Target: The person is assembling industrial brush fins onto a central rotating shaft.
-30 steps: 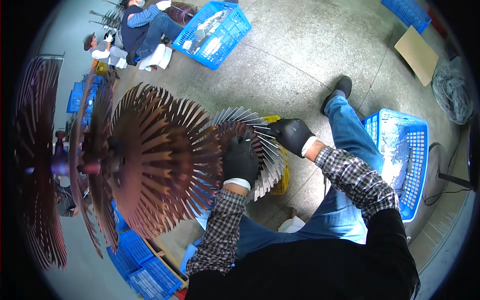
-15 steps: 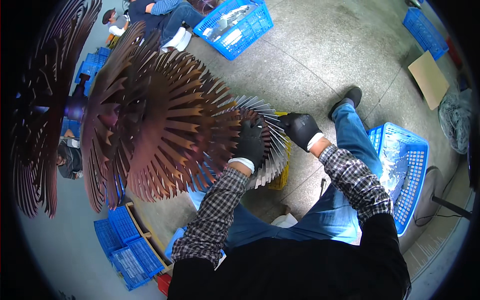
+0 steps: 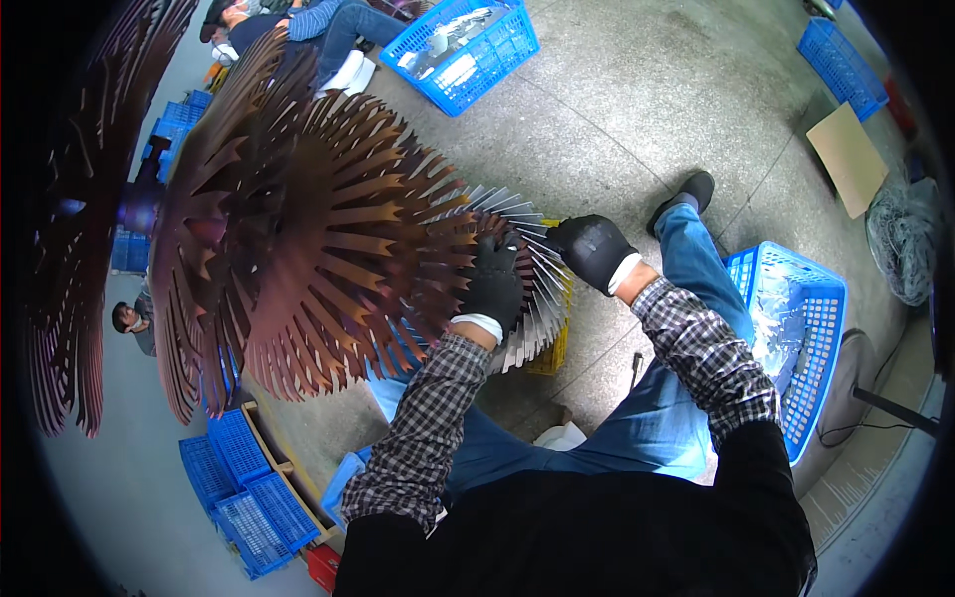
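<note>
A large assembly of bronze-purple finned metal discs point(image 3: 328, 249) fills the left side of the view. At its near end sits a ring of thin silver metal blades point(image 3: 542, 323), fanned outward around a darker toothed inner rim. My left hand point(image 3: 492, 284), in a black glove, reaches into the middle of this ring with bent fingers; the fingertips are partly hidden against the rim. My right hand point(image 3: 595, 254), also black-gloved, is closed at the ring's outer right edge, its fingers pinching the end of a silver blade.
A blue basket point(image 3: 821, 338) of silver sheet pieces stands by my right leg. A yellow crate point(image 3: 552, 348) is behind the ring. Another filled blue basket point(image 3: 517, 40) stands beyond. Stacked blue baskets point(image 3: 239, 448) are at lower left. A co-worker point(image 3: 328, 30) sits at the upper left.
My view has shifted slightly, moving the surroundings a little. The bronze discs have turned or shifted slightly. My right hand has moved a little left along the outer edge; my left stays inside the ring.
</note>
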`<action>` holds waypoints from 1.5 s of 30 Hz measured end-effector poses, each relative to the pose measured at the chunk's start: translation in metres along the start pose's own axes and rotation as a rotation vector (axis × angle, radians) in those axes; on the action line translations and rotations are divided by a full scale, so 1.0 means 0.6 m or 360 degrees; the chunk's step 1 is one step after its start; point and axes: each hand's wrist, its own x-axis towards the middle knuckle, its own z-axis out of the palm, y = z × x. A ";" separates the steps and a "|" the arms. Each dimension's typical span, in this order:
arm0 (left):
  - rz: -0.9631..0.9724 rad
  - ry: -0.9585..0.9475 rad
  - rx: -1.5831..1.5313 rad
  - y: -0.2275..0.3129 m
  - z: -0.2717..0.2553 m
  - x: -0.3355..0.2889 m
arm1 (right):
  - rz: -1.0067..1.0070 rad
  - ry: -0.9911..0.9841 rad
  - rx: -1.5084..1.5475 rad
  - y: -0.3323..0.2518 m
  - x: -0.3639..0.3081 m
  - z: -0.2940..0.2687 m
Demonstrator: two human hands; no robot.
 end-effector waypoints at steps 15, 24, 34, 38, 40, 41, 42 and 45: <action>0.0623 0.0521 -0.0691 -0.077 -0.043 -0.129 | 0.1303 0.0670 0.0633 -0.077 -0.142 -0.271; 0.0213 0.0175 -0.0782 -0.199 -0.050 -0.278 | 0.2498 0.1850 0.0266 -0.220 -0.695 -0.370; -0.0354 0.0106 -0.1258 -0.206 -0.101 -0.295 | 0.3155 0.1515 0.1600 -0.403 -0.948 0.069; -0.0047 0.0302 -0.0312 -0.343 -0.009 -0.310 | 0.2584 0.0323 0.0817 -0.356 -0.930 0.199; -0.0072 0.0185 -0.0502 -0.241 -0.006 -0.307 | 0.2550 -0.0498 0.0427 -0.356 -0.912 0.243; -0.0104 0.0275 -0.0525 -0.232 -0.019 -0.317 | 0.2526 -0.0911 0.0205 -0.354 -0.896 0.270; -0.0120 0.0260 -0.0475 -0.226 -0.025 -0.325 | 0.2315 -0.1112 0.0173 -0.333 -0.879 0.299; -0.0130 0.0241 -0.0238 -0.238 -0.048 -0.367 | 0.2137 -0.1260 0.0134 -0.296 -0.839 0.353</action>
